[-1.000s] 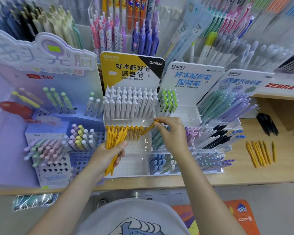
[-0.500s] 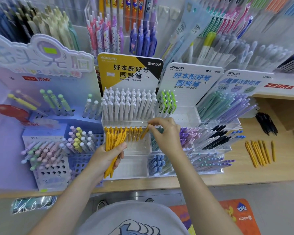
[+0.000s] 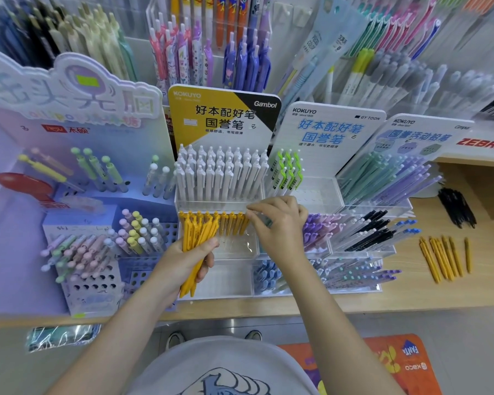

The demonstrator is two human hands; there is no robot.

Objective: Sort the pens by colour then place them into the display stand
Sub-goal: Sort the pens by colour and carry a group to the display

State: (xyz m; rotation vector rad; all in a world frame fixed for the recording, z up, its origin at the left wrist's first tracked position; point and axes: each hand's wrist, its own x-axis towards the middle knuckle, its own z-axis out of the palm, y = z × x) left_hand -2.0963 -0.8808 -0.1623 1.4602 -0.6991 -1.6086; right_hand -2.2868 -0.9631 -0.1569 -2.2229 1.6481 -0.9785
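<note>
The clear tiered display stand (image 3: 236, 246) with the yellow and black header holds white pens (image 3: 220, 172) on its top tier and a row of yellow pens (image 3: 211, 223) on its middle tier. My left hand (image 3: 183, 263) grips a bundle of yellow pens (image 3: 196, 238) in front of the row's left end. My right hand (image 3: 277, 226) reaches to the row's right end, where thumb and forefinger pinch the top of the last yellow pen (image 3: 243, 225), which stands in the row.
Several loose yellow pens (image 3: 442, 258) lie on the wooden counter at right, with black pens (image 3: 457, 206) behind them. Neighbouring stands hold green pens (image 3: 287, 172), purple and black pens (image 3: 354, 232) and pastel pens (image 3: 92, 249). An orange mat (image 3: 394, 363) lies on the floor.
My right hand carried one yellow pen leftwards and set it upright at the right end of the yellow row. My left hand kept its bundle in place.
</note>
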